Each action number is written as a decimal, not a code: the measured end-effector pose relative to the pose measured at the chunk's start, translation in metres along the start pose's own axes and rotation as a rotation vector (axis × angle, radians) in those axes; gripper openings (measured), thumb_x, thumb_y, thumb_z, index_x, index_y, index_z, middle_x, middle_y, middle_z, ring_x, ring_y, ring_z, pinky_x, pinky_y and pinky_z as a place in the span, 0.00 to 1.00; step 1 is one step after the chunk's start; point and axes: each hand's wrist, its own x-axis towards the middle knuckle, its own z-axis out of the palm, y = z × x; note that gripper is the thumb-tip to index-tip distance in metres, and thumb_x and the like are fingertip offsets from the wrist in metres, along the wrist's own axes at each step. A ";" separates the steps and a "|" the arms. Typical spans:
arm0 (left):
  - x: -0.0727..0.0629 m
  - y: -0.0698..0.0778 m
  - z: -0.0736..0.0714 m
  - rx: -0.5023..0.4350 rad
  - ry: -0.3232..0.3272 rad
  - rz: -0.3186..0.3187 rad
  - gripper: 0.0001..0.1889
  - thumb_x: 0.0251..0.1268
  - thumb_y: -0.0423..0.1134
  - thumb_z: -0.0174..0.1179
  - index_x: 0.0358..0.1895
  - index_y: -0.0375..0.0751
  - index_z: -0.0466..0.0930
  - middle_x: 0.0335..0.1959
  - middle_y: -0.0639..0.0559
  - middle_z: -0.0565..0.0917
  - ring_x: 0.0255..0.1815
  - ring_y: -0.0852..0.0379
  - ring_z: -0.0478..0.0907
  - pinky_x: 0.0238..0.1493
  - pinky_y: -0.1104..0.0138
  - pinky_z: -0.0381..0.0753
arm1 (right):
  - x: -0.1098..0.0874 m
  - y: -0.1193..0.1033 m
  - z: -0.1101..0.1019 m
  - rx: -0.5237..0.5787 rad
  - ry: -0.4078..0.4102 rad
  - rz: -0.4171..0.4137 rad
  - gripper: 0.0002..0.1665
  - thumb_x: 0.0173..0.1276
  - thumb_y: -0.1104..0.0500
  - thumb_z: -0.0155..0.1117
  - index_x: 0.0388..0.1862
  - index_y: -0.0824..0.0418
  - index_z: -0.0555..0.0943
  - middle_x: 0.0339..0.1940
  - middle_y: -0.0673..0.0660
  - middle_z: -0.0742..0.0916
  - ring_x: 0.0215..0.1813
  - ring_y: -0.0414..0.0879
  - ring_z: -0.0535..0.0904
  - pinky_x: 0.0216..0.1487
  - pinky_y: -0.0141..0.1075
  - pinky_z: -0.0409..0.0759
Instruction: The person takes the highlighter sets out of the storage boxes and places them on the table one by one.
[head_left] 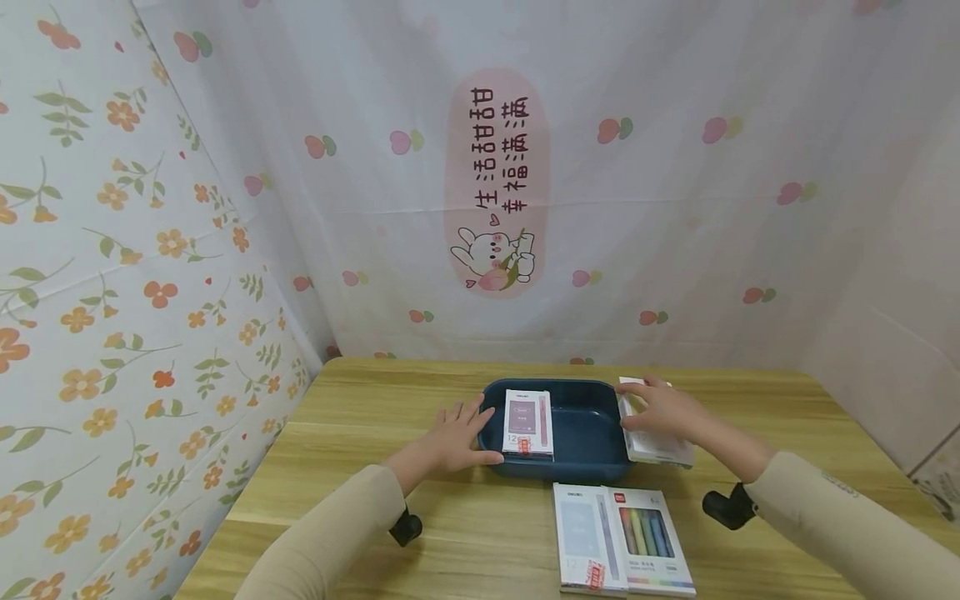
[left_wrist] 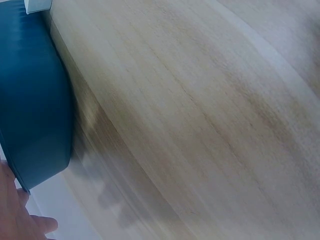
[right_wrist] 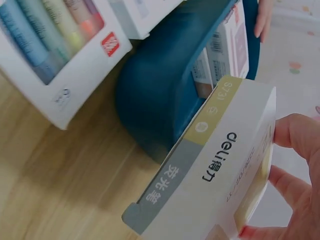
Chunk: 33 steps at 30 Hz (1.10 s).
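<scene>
At the back of the table stands a dark blue plastic bin (head_left: pixel 588 469). My left hand (head_left: pixel 450 443) has its fingers spread against the bin's left rim. In my right hand (head_left: pixel 663 408) is a white highlighter box (right_wrist: pixel 220 145), gripped between thumb and fingers at the bin's right side. It tilts close over the bin's edge in the right wrist view, its printed end toward the camera. Inside the bin's left half lies a white box with a purple panel (head_left: pixel 529 423), stacked on another box (right_wrist: pixel 202 72).
In front of the bin, a white box with a pale blue panel (head_left: pixel 588 533) lies beside a windowed box of coloured markers (head_left: pixel 648 537). A patterned curtain (head_left: pixel 360 233) hangs behind the wooden table (head_left: pixel 450 542). Black cameras sit under both wrists.
</scene>
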 end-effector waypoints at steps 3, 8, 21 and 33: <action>0.000 0.000 -0.001 0.000 0.004 0.003 0.48 0.53 0.75 0.39 0.73 0.51 0.45 0.75 0.48 0.40 0.71 0.34 0.43 0.64 0.39 0.45 | -0.008 0.006 0.000 0.004 0.005 0.010 0.34 0.55 0.48 0.66 0.59 0.60 0.72 0.61 0.79 0.63 0.53 0.74 0.68 0.44 0.66 0.69; 0.000 0.000 -0.001 0.000 0.005 0.008 0.47 0.54 0.74 0.40 0.73 0.50 0.46 0.75 0.47 0.41 0.71 0.34 0.44 0.64 0.39 0.45 | -0.019 0.016 0.006 0.000 0.034 0.026 0.34 0.55 0.48 0.66 0.59 0.61 0.72 0.61 0.80 0.63 0.53 0.76 0.68 0.43 0.67 0.68; 0.001 0.000 0.001 0.000 0.007 0.009 0.47 0.55 0.74 0.41 0.73 0.49 0.46 0.74 0.47 0.41 0.70 0.33 0.45 0.63 0.38 0.46 | -0.046 0.044 0.028 -0.061 0.049 0.053 0.34 0.53 0.48 0.67 0.58 0.60 0.74 0.59 0.82 0.64 0.45 0.73 0.74 0.37 0.62 0.72; 0.001 -0.001 0.001 -0.014 0.002 0.004 0.47 0.54 0.75 0.40 0.73 0.51 0.45 0.75 0.48 0.40 0.71 0.34 0.43 0.64 0.39 0.45 | -0.073 0.061 0.051 -0.029 -0.025 0.115 0.35 0.52 0.45 0.67 0.58 0.58 0.74 0.62 0.81 0.62 0.41 0.68 0.77 0.25 0.46 0.71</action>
